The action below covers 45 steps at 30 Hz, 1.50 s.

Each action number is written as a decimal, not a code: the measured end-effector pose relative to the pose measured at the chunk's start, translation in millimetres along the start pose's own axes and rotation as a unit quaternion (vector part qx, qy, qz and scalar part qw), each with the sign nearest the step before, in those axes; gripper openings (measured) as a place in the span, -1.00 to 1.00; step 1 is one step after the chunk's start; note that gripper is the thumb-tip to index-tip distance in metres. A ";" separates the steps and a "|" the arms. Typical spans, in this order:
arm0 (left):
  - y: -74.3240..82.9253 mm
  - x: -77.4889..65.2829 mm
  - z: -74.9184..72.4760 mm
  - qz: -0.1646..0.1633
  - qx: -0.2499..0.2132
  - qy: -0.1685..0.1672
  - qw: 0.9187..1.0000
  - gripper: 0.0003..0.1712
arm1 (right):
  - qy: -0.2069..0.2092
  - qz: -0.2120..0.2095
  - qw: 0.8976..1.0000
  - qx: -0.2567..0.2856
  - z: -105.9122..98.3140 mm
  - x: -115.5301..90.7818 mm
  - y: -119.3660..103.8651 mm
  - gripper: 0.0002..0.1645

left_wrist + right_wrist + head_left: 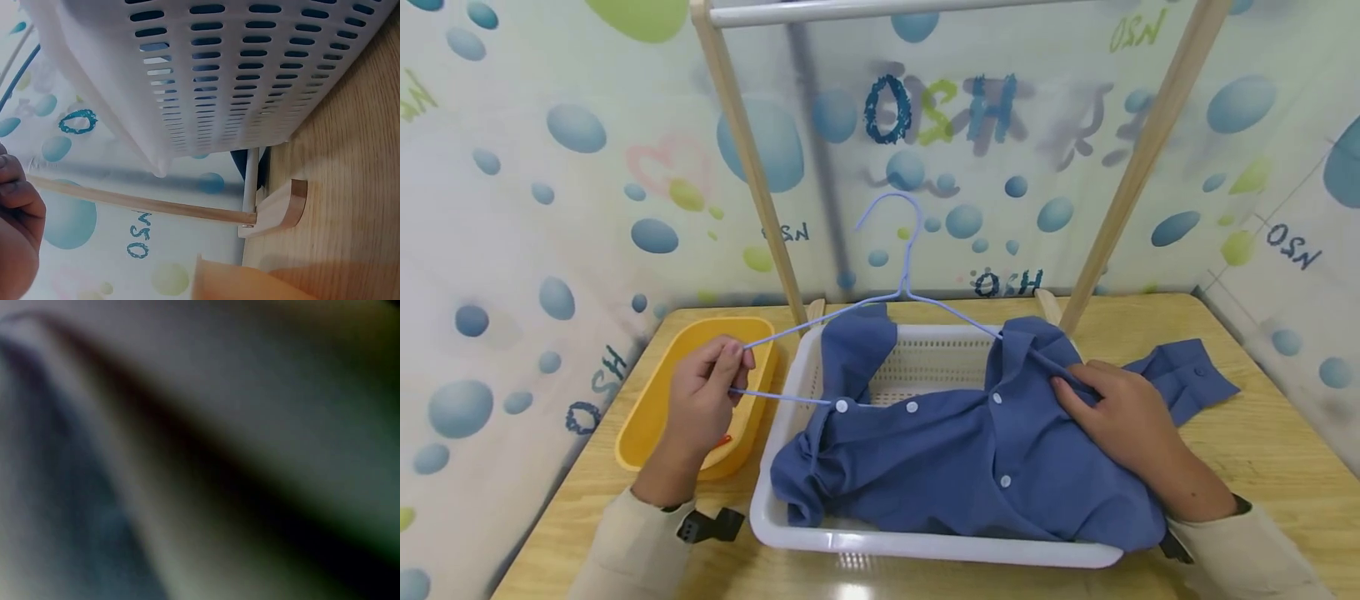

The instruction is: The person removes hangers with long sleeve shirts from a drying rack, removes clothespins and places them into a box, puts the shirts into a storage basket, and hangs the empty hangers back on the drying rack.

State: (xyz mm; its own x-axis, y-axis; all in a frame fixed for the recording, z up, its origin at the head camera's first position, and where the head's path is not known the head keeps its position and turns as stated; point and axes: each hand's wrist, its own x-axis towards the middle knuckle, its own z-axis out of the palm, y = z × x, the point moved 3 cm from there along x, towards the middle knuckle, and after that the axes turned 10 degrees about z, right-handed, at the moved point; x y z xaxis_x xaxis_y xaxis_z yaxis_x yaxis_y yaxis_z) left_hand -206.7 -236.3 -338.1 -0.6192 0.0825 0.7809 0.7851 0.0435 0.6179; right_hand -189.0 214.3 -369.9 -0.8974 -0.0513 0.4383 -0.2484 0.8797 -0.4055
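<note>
My left hand (pixel 707 392) grips the left end of a light blue wire hanger (pixel 910 287), whose hook points up. The hanger's right arm runs into the collar area of a blue button-up shirt (pixel 910 467) with white buttons. With my right hand (pixel 1123 412) I pinch the shirt at its right shoulder, thumb on top of the cloth. Most of the shirt lies over a white plastic basket (pixel 925 550), and one sleeve spreads onto the table at the right. In the left wrist view, part of the left hand (pixel 19 219) shows at the edge. The right wrist view is too blurred to read.
A yellow bin (pixel 647 417) with a small orange-red item inside stands left of the basket. Behind rises a rack with wooden posts (pixel 1142 167) and a white top bar (pixel 880 10). Everything stands on a wooden table (pixel 1270 475) before a patterned wall covering.
</note>
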 end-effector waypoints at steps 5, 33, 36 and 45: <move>1.7 -3.9 -6.0 0.012 0.013 -0.002 1.000 -0.71 | -0.006 0.002 1.000 0.002 1.1 -1.2 -0.7 -0.90; 15.9 -11.9 -30.9 0.008 0.040 0.070 0.997 -0.70 | -0.010 0.007 1.000 0.013 -0.2 1.1 -1.8 -0.88; 15.8 -12.8 -32.5 0.006 0.053 0.072 0.996 -0.69 | -0.011 0.011 1.000 0.011 0.2 1.3 -1.5 -0.88; 17.0 -17.0 -42.8 0.021 0.044 0.088 0.995 -0.70 | -0.013 0.011 1.000 0.017 1.9 -0.3 -1.1 -0.89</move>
State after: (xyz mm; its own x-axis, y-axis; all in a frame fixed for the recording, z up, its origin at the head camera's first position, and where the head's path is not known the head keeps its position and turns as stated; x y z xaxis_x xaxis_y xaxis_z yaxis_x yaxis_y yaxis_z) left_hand -183.5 -279.6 -336.9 -0.5739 -0.0891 0.8141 0.8035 0.1308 0.5807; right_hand -189.2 212.5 -371.1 -0.9115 -0.0455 0.4087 -0.2412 0.8641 -0.4417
